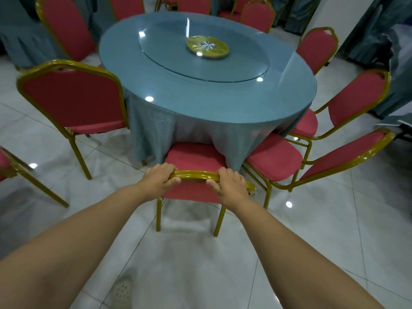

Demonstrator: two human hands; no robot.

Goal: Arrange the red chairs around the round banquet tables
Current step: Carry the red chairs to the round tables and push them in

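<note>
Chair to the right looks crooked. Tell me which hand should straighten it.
Right. The right hand grips the held chair nearest the angled chair; the left hand would probably cross over.

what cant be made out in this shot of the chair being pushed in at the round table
Head view only:
- Front legs of the held chair: hidden by the tablecloth.
- Fingertips of the left hand and right hand: curled behind the backrest rail.
- Chair at left edge: cut off by the frame.
- Table base: hidden by the cloth.
</note>
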